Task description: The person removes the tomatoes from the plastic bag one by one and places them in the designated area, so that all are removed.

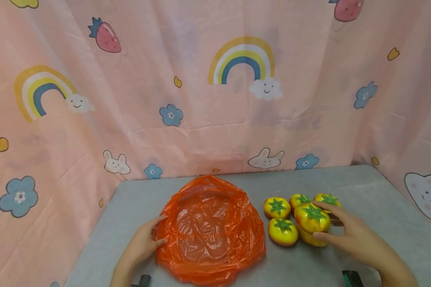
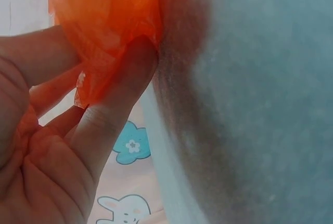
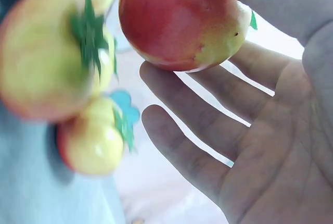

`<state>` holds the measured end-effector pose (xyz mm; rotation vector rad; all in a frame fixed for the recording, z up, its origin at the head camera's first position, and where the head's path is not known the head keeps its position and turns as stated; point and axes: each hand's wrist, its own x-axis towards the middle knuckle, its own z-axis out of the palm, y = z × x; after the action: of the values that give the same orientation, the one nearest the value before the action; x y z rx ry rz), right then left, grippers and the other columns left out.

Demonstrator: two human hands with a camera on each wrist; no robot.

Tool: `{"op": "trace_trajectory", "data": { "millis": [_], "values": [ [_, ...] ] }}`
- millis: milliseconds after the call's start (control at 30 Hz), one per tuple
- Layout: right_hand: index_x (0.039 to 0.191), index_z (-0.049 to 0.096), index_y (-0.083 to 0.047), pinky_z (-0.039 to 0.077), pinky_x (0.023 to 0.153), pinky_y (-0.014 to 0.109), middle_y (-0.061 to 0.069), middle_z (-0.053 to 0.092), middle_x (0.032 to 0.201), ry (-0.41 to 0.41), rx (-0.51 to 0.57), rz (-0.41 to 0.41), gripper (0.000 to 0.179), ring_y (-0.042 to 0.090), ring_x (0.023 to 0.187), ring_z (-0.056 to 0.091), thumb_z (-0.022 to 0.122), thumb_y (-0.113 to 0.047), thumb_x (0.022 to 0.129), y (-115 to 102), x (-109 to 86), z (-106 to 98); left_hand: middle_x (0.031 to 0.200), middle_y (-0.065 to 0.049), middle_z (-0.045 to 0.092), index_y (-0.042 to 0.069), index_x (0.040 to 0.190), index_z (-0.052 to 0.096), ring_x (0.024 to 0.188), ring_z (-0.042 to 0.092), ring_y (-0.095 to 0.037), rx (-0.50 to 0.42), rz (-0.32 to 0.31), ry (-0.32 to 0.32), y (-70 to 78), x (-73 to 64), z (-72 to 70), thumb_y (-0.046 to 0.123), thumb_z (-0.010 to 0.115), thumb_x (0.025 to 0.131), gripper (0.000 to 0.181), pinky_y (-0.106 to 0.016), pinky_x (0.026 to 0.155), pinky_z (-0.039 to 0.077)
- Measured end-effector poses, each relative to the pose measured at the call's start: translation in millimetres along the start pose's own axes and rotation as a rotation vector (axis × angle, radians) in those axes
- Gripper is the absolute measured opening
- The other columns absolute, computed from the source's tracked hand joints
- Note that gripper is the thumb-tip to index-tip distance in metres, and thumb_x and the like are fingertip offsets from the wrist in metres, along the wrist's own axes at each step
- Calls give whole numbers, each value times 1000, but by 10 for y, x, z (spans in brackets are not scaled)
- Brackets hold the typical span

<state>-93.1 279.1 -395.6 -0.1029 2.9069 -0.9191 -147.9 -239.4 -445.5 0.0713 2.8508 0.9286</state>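
Note:
At the left edge of a crinkled orange plastic bag (image 1: 204, 227), my left hand (image 1: 143, 241) holds the film between thumb and fingers. The left wrist view shows the thumb lying over a fold of the bag (image 2: 112, 15). My right hand (image 1: 348, 233) grips a yellow-red tomato (image 1: 310, 218) with a green star-shaped leaf top, thumb in front and fingers behind. It overlaps another tomato (image 1: 310, 238) below it. From the right wrist, the held tomato (image 3: 179, 21) shows its red underside, with the lower fingers spread beneath it.
Several more tomatoes stand close by on the grey table (image 1: 366, 191), among them a front one (image 1: 283, 232) and one behind it (image 1: 277, 207). A pink patterned curtain (image 1: 186, 147) hangs along the back and sides. Small dark objects (image 1: 352, 278) show at the lower edge.

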Motion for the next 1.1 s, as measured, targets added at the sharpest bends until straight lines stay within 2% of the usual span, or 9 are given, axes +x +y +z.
{"op": "trace_trajectory", "data": {
  "millis": [133, 200, 367, 600, 767, 1000, 1100],
  "values": [
    [150, 37, -6, 54, 84, 61, 36, 42, 145, 11, -28, 29, 87, 46, 108, 59, 73, -51, 85, 200, -24, -84, 143, -19, 56, 14, 140, 56, 130, 54, -41, -4, 7, 1, 10, -3, -7, 11, 80, 81, 64, -60, 106, 46],
    [149, 38, -3, 54, 85, 61, 36, 43, 144, 32, -33, 17, 86, 47, 108, 59, 73, -49, 86, 287, -42, -108, 143, -20, 56, 13, 140, 56, 130, 54, -42, 0, 19, 1, 15, -5, -15, 12, 81, 81, 64, -61, 105, 46],
    [149, 37, 1, 52, 87, 63, 37, 40, 145, 54, -29, 36, 85, 52, 112, 56, 72, -47, 88, 442, -70, -162, 143, -20, 56, 13, 140, 55, 130, 54, -41, -7, 10, 0, 23, -8, -22, 11, 80, 81, 64, -60, 106, 46],
    [151, 31, 3, 51, 87, 64, 41, 34, 146, 1, -32, 136, 92, 57, 114, 50, 69, -54, 88, 566, -48, -201, 144, -20, 54, 13, 141, 54, 131, 53, -42, -8, -12, -4, 21, -1, -22, 11, 80, 82, 65, -60, 106, 46],
    [150, 30, 5, 51, 87, 64, 42, 33, 146, -13, -4, 150, 92, 59, 116, 47, 70, -50, 89, 720, -68, -185, 144, -20, 55, 13, 141, 55, 131, 53, -41, -7, -7, -3, 18, 0, -15, 10, 80, 82, 64, -60, 107, 45],
    [151, 28, 5, 52, 86, 62, 42, 28, 148, -103, 48, 230, 102, 62, 119, 44, 72, -58, 83, 938, -34, -137, 143, -18, 56, 14, 141, 55, 131, 54, -40, -7, -18, -1, 17, 7, 7, 10, 79, 83, 64, -59, 106, 46],
    [151, 29, 4, 52, 87, 62, 41, 29, 148, -133, 58, 242, 105, 62, 120, 44, 73, -60, 80, 980, -13, -104, 143, -18, 56, 14, 141, 55, 131, 54, -40, -3, -19, -3, 14, 5, 11, 10, 79, 82, 64, -60, 106, 46]
  ]
}}
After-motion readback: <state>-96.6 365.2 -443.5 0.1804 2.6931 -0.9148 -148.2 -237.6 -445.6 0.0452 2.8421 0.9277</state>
